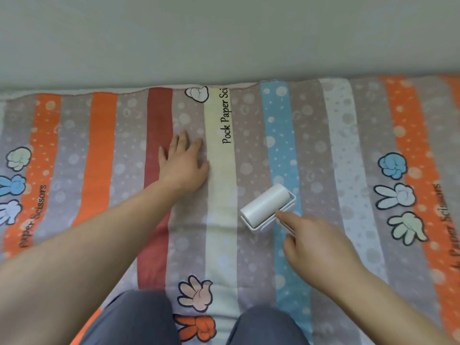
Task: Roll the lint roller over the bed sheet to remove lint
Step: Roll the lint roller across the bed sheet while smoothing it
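A white lint roller (267,205) lies with its drum on the striped bed sheet (348,145), between the cream and blue stripes. My right hand (318,247) grips its handle from the near side, fingers curled round it and the index finger stretched along the frame toward the drum. The handle is mostly hidden under that hand. My left hand (183,160) lies flat on the sheet to the left, fingers straight and spread, pressing the fabric between the dark red and cream stripes.
The sheet's far edge (224,87) meets a plain pale wall (224,38). My knees in dark grey trousers (139,319) rest on the near part of the sheet. Cartoon hand prints and text are scattered over the stripes.
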A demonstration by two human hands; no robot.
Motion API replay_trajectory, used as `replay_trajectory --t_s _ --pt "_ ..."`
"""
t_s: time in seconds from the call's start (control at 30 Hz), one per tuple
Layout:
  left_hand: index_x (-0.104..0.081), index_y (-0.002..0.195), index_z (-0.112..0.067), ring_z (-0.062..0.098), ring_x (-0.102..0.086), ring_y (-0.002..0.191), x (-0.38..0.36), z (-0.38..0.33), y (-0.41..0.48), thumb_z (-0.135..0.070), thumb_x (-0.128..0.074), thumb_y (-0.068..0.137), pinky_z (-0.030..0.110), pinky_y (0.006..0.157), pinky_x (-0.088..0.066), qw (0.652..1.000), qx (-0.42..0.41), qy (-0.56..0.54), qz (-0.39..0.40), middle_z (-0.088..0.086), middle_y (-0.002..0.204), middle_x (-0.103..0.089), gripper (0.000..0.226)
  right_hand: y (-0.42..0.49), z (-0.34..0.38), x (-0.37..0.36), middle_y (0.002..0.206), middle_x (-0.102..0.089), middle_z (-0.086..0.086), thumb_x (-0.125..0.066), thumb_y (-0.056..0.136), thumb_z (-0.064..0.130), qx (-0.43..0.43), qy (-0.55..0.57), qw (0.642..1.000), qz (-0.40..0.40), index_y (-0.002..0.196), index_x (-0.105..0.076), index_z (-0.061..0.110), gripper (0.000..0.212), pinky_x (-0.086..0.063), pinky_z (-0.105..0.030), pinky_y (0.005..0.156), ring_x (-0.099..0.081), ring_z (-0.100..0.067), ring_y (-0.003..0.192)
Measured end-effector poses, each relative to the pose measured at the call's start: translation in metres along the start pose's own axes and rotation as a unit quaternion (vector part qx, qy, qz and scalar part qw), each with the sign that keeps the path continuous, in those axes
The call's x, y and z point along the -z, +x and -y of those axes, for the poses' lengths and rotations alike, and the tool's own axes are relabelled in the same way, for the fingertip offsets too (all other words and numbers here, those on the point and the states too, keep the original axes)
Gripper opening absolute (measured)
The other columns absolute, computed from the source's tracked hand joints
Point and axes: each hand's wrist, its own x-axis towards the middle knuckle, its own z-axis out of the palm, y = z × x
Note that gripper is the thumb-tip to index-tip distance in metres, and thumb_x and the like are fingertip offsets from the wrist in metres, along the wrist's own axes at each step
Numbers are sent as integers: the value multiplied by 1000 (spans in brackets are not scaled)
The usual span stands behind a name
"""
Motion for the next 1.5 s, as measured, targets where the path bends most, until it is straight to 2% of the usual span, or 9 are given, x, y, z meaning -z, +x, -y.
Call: replay_trajectory --t_s 0.13,0.27,0.4,0.6,0.77,0.93,1.03,1.3,1.5 --pt "-20 158 -28 26 7 156 -3 -6 1 -47 -45 98 55 124 1 1000 -2 -1 15 9 170 4 68 -1 -6 34 114 -64 2 -48 89 30 -8 61 998 -29 139 -42 47 53 -47 -33 77 -59 -22 102" --pt "-20 158 -26 26 8 156 2 -6 13 -45 -46 99 52 125 1 999 -42 6 -8 9 170 4 67 54 8 55 117 -65 -3 -51 89 22 8 127 986 -111 137 -48 41 52 -48 -35 78 -59 -27 102" --pt "-17 160 -23 23 13 156 9 -4 42 -44 -42 101 49 125 5 996 -87 8 -16 6 170 7 67 148 36 58 124 -60 -10 -46 91 18 11 106 984 -145 140 -45 33 51 -46 -38 83 -56 -33 110" --pt "6 162 -21 15 33 149 -14 12 67 -51 -22 103 50 121 18 992 -123 25 -12 -2 166 25 72 232 51 44 127 -56 -12 -43 93 19 2 50 991 -127 147 -35 31 56 -44 -38 83 -54 -35 113" --pt "11 161 -20 15 39 145 -18 12 70 -54 -14 101 52 120 20 991 -129 29 -4 -1 165 29 73 207 37 27 110 -55 -14 -44 93 20 -16 37 994 -105 147 -34 35 57 -41 -38 73 -57 -38 98" --pt "8 161 -17 18 36 148 -20 14 72 -54 -13 101 54 120 19 990 -136 34 -15 3 166 24 74 164 23 26 90 -45 -4 -46 94 20 -42 4 996 -77 147 -37 33 55 -38 -35 62 -57 -35 81" --pt "3 162 -16 19 32 149 -21 11 71 -54 -14 101 55 120 17 991 -126 33 -26 4 168 19 74 143 14 24 89 -50 -5 -48 94 21 -56 -32 995 -71 144 -42 32 52 -38 -34 60 -58 -34 79" --pt "2 162 -20 16 31 150 -14 6 69 -61 -16 101 52 120 19 994 -101 33 -7 -1 168 20 76 79 -23 10 84 -42 5 -47 92 26 -88 -45 994 -40 142 -41 41 52 -37 -33 59 -58 -28 80" --pt "-6 162 -17 19 19 154 -5 -11 68 -63 -26 98 53 123 11 997 -35 72 -9 1 170 10 81 44 -53 9 99 -54 2 -42 93 30 -52 -46 997 -40 144 -34 45 53 -36 -31 63 -59 -24 92"
